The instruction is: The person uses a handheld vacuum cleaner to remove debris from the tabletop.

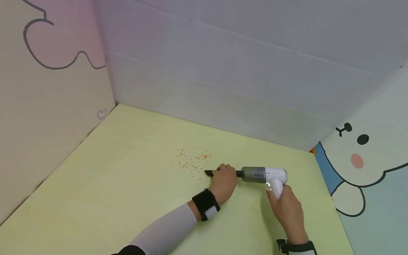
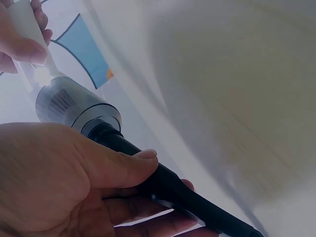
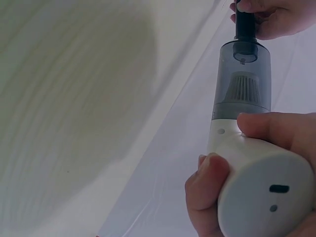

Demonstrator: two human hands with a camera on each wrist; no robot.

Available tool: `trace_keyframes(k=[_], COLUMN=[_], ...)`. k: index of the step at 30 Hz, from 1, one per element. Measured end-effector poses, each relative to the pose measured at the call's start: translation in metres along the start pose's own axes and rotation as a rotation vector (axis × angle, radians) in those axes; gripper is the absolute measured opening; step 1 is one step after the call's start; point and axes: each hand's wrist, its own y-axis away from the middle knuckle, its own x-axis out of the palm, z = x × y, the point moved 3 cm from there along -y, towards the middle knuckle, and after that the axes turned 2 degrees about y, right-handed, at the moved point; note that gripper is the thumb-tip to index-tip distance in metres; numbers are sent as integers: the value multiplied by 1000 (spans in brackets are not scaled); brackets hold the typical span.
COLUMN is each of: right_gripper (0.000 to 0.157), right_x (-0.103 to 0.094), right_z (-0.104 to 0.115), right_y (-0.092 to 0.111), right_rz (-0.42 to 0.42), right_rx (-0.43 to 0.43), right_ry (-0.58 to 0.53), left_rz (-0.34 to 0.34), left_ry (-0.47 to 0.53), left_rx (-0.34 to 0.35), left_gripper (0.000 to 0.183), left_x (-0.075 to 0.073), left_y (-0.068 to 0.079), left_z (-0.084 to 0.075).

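Lettering, brands, numbers: none that I can read. Signs, one: a small heart outline [image 1: 102, 113], pale purple, low on the left wall panel [image 1: 57, 134], near the edge of the yellow tabletop [image 1: 111, 177]. Label-like patch, one: white [image 1: 210, 212], on the black band [image 1: 200, 200] at my left wrist, no wording legible. Handheld vacuum [image 1: 262, 174] that I hold: no readable mark; rear end with a dark slot [image 3: 279, 188] and round dot [image 3: 273, 208].

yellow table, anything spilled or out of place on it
Yes: orange bits lie scattered on the yellow table, near the tip of the black nozzle. They look spilled, being loose and unevenly strewn.
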Motion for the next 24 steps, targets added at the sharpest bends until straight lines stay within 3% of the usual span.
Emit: trace_keyframes(k=[8,24], right_gripper=[60,58], right_x=[1,-1], right_z=[1,6], right_y=[5,15], right_rz=[7,7], right_rx=[2,-11], right_ry=[-4,-13], left_rz=[-71,25], left_ry=[-27,19], left_rx=[-9,16], left_gripper=[19,19], left_x=[-2,-7], left_y=[8,16], left_z=[3,7])
